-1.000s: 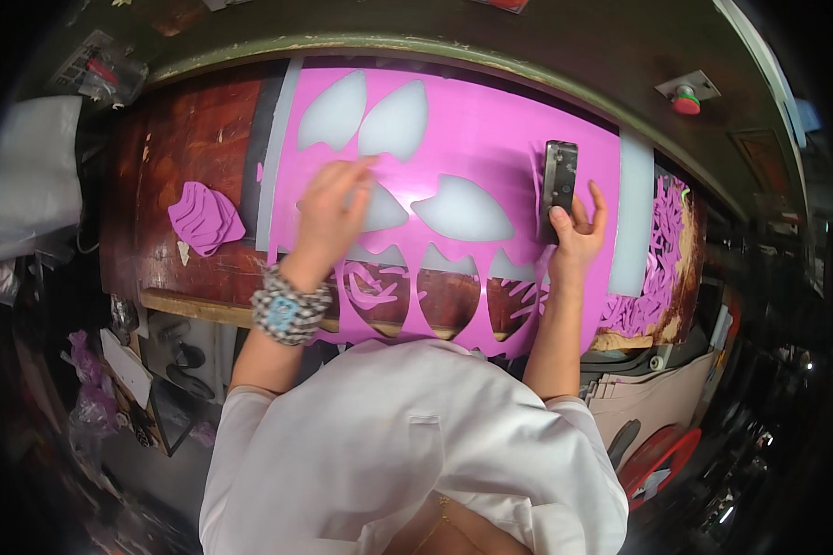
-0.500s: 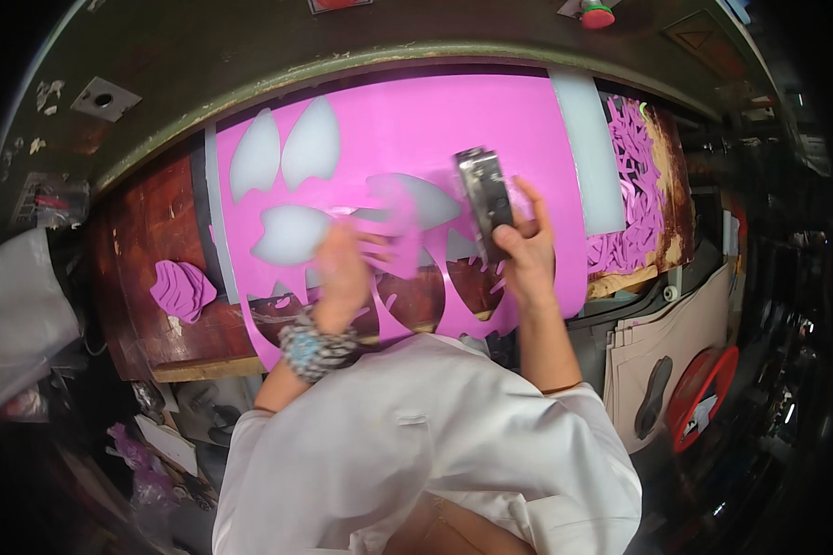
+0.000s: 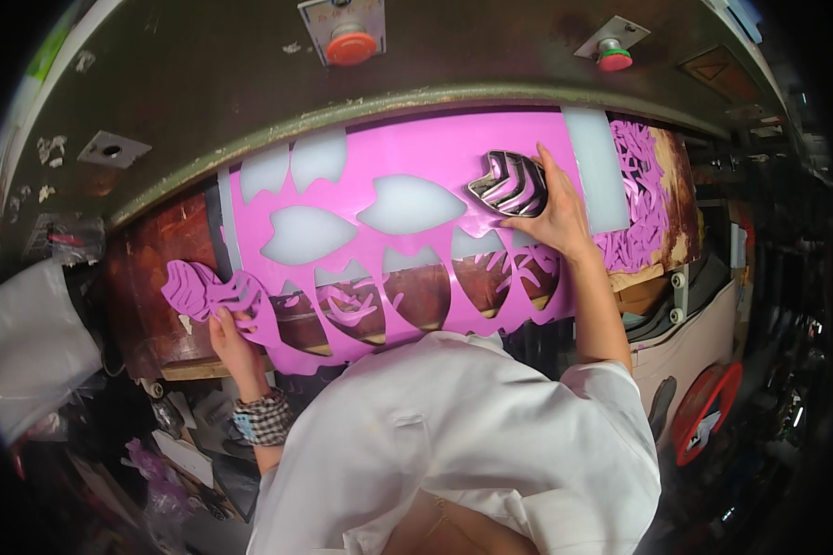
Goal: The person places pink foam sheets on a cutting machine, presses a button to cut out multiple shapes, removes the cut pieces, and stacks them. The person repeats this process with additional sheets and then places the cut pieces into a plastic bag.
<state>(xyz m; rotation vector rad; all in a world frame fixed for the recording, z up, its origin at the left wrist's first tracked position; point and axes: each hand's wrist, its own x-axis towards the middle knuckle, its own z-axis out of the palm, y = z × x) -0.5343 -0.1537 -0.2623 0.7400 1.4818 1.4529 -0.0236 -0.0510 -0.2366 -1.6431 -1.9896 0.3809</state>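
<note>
Pink sheet material [image 3: 435,157] lies spread across the cutting bed under the overhanging green-grey press head [image 3: 250,102], with leaf-shaped holes already punched out of it and the pale board showing through. The right hand [image 3: 551,217] rests on the sheet with its fingers curled loosely around a metal cutting die [image 3: 507,183], gripping its near edge and holding it flat near the sheet's upper right. The left hand [image 3: 233,338] is at the sheet's lower left corner, fingers pinched shut on a small stack of pink cut pieces [image 3: 199,289] that rest partly on the brown wooden bench edge [image 3: 148,268].

Most of the risk, as I judge it, sits with that right hand: the fingers wrap the die directly beneath the press head, so any stroke while they are there would catch them (the red button [image 3: 350,46] sits right above). The die also stands close to an existing hole, so a cut there could overlap it and spoil a piece. With the sheet's front edge hanging ragged over the bench, a tug from the left hand could drag the sheet and shift the die. The pinched stack could fan out and drop into the clutter below the bench. Pink offcuts [image 3: 640,199] piled at the right could creep under the sheet and lift it
</note>
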